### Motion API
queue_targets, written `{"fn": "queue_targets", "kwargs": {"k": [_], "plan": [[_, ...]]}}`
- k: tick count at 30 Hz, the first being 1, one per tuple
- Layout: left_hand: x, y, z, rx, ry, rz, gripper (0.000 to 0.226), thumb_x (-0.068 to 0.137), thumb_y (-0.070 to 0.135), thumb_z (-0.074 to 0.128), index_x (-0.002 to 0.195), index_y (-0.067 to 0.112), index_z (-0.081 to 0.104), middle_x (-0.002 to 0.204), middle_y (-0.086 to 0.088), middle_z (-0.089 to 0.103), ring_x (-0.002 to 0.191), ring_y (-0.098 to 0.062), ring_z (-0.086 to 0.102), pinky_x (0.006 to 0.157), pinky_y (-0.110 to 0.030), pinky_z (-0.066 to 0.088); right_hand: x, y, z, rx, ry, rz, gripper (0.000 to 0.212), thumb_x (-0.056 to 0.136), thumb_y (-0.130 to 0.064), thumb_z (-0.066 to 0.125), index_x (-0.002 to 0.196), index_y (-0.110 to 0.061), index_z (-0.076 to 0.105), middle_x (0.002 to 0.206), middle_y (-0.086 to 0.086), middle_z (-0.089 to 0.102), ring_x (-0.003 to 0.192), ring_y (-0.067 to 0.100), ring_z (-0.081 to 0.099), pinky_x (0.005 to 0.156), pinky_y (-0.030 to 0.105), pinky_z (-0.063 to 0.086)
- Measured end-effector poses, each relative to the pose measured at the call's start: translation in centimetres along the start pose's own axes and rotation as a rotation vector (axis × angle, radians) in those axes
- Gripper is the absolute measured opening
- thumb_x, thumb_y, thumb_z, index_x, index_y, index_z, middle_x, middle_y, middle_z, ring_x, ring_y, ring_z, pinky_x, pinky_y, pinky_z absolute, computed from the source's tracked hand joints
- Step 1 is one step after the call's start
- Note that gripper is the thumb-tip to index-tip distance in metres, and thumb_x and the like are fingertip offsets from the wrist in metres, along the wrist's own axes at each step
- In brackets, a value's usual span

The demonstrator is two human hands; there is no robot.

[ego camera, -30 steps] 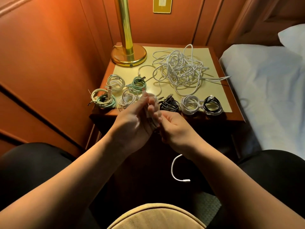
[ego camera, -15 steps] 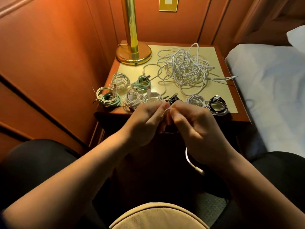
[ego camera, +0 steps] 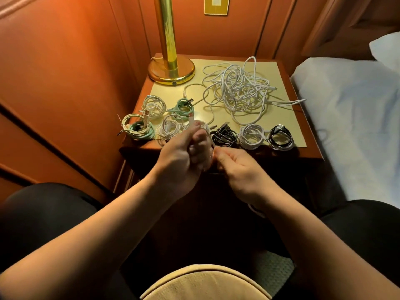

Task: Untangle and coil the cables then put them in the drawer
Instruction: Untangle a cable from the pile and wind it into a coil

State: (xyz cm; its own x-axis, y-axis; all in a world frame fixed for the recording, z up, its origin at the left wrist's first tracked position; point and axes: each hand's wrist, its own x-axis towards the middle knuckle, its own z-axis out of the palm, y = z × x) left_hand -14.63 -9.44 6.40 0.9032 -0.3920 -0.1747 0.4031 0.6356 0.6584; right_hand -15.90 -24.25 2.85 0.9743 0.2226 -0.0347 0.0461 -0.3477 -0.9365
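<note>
Nearest the camera, a tan cushion edge [ego camera: 205,282] sits between two dark-clad knees. Above it both forearms reach forward and meet just in front of the counter [ego camera: 311,155]. The left hand [ego camera: 184,156] has its grip clenched around a white cable [ego camera: 191,124], whose plug end sticks up above the fist. The right hand [ego camera: 240,172] has its fingers curled, pinching at the same cable right beside the left fist; a short white loop shows under the right wrist. The hands cover part of the counter's front edge and one white coil there.

Along the front of the counter lies a row of coiled cables: a white-and-green coil [ego camera: 137,127] far left, a white coil [ego camera: 170,128], a black coil [ego camera: 225,135], another white coil [ego camera: 252,136], and a black coil [ego camera: 281,137] at the right end. Behind them sit a pale coil [ego camera: 153,106] and a green coil [ego camera: 183,108]. Further back, on the yellow mat [ego camera: 290,118], a tangled pile of white cables [ego camera: 240,89] spreads loosely, with strands trailing towards the right edge. A brass lamp base [ego camera: 171,69] stands at the far left corner, just beside the tangle. A bed [ego camera: 350,118] lies to the right, and wooden wall panels [ego camera: 65,61] close in on the left and behind, with a brass wall plate [ego camera: 216,5] above.
</note>
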Motion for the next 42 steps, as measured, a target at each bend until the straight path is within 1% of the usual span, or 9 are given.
{"fn": "queue_targets", "kwargs": {"k": [3, 7, 12, 18, 23, 30, 33, 36, 42], "plan": [[0.3, 1.6, -0.4, -0.195, 0.076, -0.040, 0.047, 0.104, 0.033, 0.041, 0.059, 0.021, 0.046, 0.046, 0.009, 0.030, 0.039, -0.004, 0.026, 0.036, -0.017, 0.026, -0.8, -0.6, 0.9, -0.116, -0.045, 0.060, 0.051, 0.099, -0.051, 0.038, 0.077, -0.024, 0.074, 0.074, 0.002, 0.068, 0.070, 0.007, 0.055, 0.078, 0.042, 0.045], [1.3, 2.6, -1.3, -0.213, 0.284, 0.053, 0.046, 0.111, 0.032, 0.037, 0.069, 0.018, 0.047, 0.051, 0.007, 0.043, 0.041, -0.006, 0.043, 0.042, -0.018, 0.042, -2.2, -1.8, 2.0, -0.279, -0.102, -0.009, 0.043, 0.109, -0.035, 0.044, 0.079, -0.019, 0.071, 0.064, -0.014, 0.063, 0.065, 0.003, 0.057, 0.063, 0.025, 0.041], [0.6, 0.5, -1.5, 0.704, 0.207, 0.491, 0.039, 0.111, 0.018, 0.040, 0.082, 0.003, 0.062, 0.071, -0.008, 0.072, 0.064, -0.021, 0.072, 0.067, -0.032, 0.061, -2.7, -2.5, 1.7, -0.348, 0.069, -0.162, 0.039, 0.101, -0.040, 0.049, 0.065, -0.025, 0.050, 0.053, -0.009, 0.049, 0.051, 0.008, 0.045, 0.051, 0.037, 0.036], [0.6, 0.9, -2.4, 1.662, -0.037, 0.770, 0.037, 0.107, 0.028, 0.049, 0.078, 0.009, 0.061, 0.064, 0.005, 0.058, 0.053, -0.012, 0.055, 0.053, -0.032, 0.045, -3.1, -4.2, -0.7, -0.648, 0.218, -0.385, 0.025, 0.094, -0.041, 0.052, 0.082, -0.021, 0.061, 0.071, -0.005, 0.062, 0.066, 0.024, 0.061, 0.062, 0.040, 0.051], [0.4, 1.2, -2.0, 1.247, -0.224, 0.063, 0.050, 0.109, 0.035, 0.045, 0.067, 0.009, 0.054, 0.052, -0.003, 0.049, 0.043, -0.018, 0.047, 0.045, -0.027, 0.040, -2.2, -3.8, -2.8, -0.434, 0.011, -0.219, 0.039, 0.086, -0.043, 0.060, 0.119, -0.024, 0.051, 0.080, -0.001, 0.067, 0.073, 0.018, 0.067, 0.067, 0.040, 0.055], [0.2, 2.6, -2.2, 0.986, -0.359, -0.217, 0.051, 0.101, 0.036, 0.050, 0.063, 0.002, 0.053, 0.047, -0.007, 0.040, 0.037, -0.017, 0.043, 0.042, -0.026, 0.042, -1.3, -2.7, -3.6, -0.362, -0.298, -0.146, 0.033, 0.089, -0.029, 0.055, 0.120, -0.031, 0.065, 0.100, -0.009, 0.073, 0.096, 0.013, 0.069, 0.089, 0.047, 0.056], [0.3, 3.0, -2.6, 0.906, -0.352, -0.241, 0.049, 0.096, 0.041, 0.063, 0.063, 0.005, 0.059, 0.046, -0.004, 0.043, 0.038, -0.016, 0.045, 0.044, -0.025, 0.047, -1.4, -2.9, -3.2, -0.378, -0.219, -0.173, 0.027, 0.093, -0.031, 0.053, 0.115, -0.024, 0.068, 0.083, -0.009, 0.069, 0.075, 0.006, 0.062, 0.072, 0.038, 0.054], [0.5, 2.6, -2.3, 0.899, -0.205, -0.095, 0.051, 0.079, 0.046, 0.075, 0.066, -0.001, 0.061, 0.048, -0.007, 0.051, 0.039, -0.016, 0.047, 0.042, -0.022, 0.043, -1.3, -3.0, -2.7, -0.392, -0.109, -0.207, 0.026, 0.094, -0.035, 0.053, 0.108, -0.019, 0.068, 0.088, -0.002, 0.074, 0.082, 0.014, 0.069, 0.075, 0.042, 0.055], [1.2, 1.6, -2.3, 1.136, -0.030, 0.178, 0.058, 0.108, 0.039, 0.045, 0.063, 0.008, 0.065, 0.053, -0.009, 0.056, 0.044, -0.019, 0.045, 0.047, -0.026, 0.036, -0.6, -3.1, -2.9, -0.463, -0.072, -0.135, 0.010, 0.100, -0.029, 0.061, 0.099, -0.021, 0.068, 0.072, -0.007, 0.063, 0.062, 0.003, 0.052, 0.059, 0.024, 0.039]]}}
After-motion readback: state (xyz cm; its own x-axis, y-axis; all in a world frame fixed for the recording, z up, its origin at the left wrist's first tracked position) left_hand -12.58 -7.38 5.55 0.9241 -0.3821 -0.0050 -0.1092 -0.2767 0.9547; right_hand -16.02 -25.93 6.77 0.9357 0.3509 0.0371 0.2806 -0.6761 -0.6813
